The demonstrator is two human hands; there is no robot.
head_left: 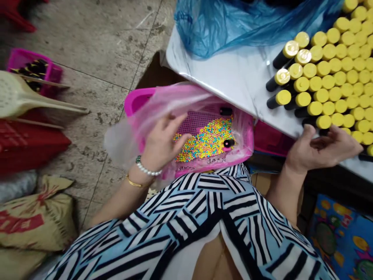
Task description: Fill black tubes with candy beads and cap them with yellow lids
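My left hand [164, 142] is over the left part of a pink plastic basket [132, 102], its fingers apart and holding nothing I can see. Clear plastic film [163, 102] lines the basket and hangs over its rim beside that hand. Inside lie many small coloured beads [204, 142] and two black caps or short tubes, one near the far wall [225, 111] and one on the beads [227, 144]. My right hand [323, 149] is at the table's near edge, thumb and fingers apart, close to black tubes with yellow caps [323, 121].
The yellow-capped tubes stand in dense rows on a white table [233, 74]. A blue plastic bag [221, 31] lies at its far side. On the floor at left are a small pink basket [55, 77], a cream stool [17, 95] and a tan sack [49, 217].
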